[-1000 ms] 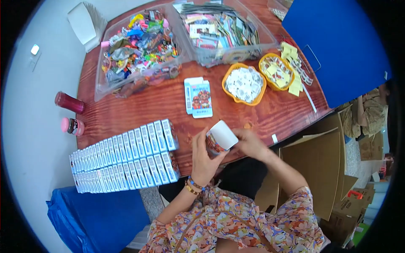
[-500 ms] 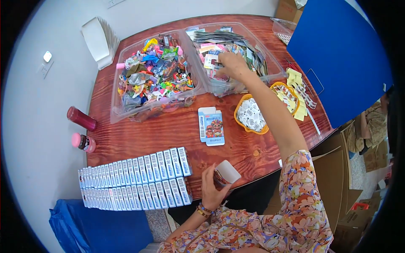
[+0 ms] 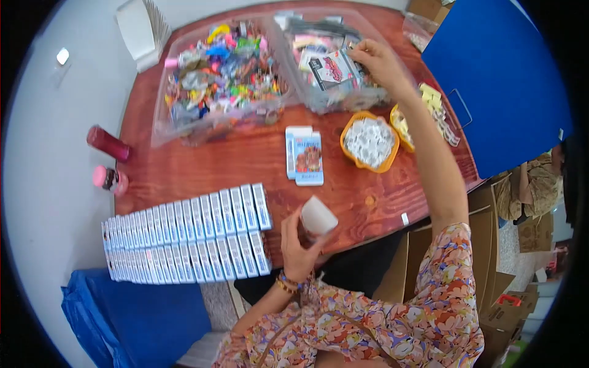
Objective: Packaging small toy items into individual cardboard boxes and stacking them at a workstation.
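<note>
My left hand (image 3: pixel 299 251) is wrapped round a small carton (image 3: pixel 319 216) near the table's front edge, its open white inside turned up. Over the right-hand clear bin (image 3: pixel 353 105), my right hand (image 3: pixel 379 64) pinches a flat packet (image 3: pixel 333 69) with dark edges and a pink print on a pale ground. Similar flat packets and cards fill that bin beneath it. A flattened light-blue carton (image 3: pixel 308 159) with cartoon figures lies on the table between the bins and my left hand.
Another clear bin (image 3: pixel 158 126) holds many small colourful toys. Two rows of filled-looking blue-white cartons (image 3: pixel 187 230) stand at front left. An orange basket (image 3: pixel 372 169) contains small white packets, beside a second basket (image 3: pixel 402 136). A red bottle (image 3: pixel 109 143), a pink-capped jar (image 3: pixel 111 180) and a blue panel (image 3: pixel 491 80) flank the table.
My right hand has risen out of the bin's cards, now with a flat packet in its fingers. The left hand still holds the carton. The whole view has shifted slightly.
</note>
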The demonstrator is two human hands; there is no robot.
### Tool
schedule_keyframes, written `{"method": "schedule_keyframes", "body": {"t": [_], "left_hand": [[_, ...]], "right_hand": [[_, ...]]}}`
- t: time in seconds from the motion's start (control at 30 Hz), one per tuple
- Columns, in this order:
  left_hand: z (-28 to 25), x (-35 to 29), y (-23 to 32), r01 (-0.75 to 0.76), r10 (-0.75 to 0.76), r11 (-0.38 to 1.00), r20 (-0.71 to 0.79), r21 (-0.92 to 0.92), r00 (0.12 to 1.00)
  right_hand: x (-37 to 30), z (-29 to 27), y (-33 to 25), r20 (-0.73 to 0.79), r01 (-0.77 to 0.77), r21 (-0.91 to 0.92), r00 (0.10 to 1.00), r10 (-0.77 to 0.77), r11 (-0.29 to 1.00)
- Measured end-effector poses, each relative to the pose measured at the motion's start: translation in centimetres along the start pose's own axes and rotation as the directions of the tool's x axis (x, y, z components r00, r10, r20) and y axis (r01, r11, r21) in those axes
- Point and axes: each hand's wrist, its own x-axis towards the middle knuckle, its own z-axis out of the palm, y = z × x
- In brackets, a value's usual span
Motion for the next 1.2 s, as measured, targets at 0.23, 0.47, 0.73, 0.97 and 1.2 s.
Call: {"method": "schedule_keyframes", "body": {"t": [0.23,0.47,0.73,0.97,1.2], "left_hand": [[-0.6,1.7,0.1,-0.04,0.059,0.985,-0.111,0.168,0.992],[-0.5,1.4,0.0,-0.092,0.108,0.974,-0.069,0.207,0.992],[-0.4,0.7,-0.1,-0.169,0.169,0.959,0.019,0.226,0.985],[-0.3,1.0,-0.4,-0.182,0.181,0.942,0.033,0.282,0.983],[-1.1,1.4,0.0,-0.165,0.179,0.943,-0.023,0.29,0.984]], "right_hand": [[-16.4,5.4,-10.1,0.318,0.05,-0.062,0.948,-0.028,0.997],[-20.6,5.6,-7.7,0.389,0.372,-0.37,0.894,-0.222,0.851],[-19.5,5.6,-7.4,0.481,0.337,-0.403,0.869,-0.117,0.851],[-20.0,8.9,-6.0,0.57,0.372,-0.568,0.821,0.024,0.734],[-20.9,9.4,-6.9,0.574,0.487,-0.586,0.813,-0.093,0.648]]}}
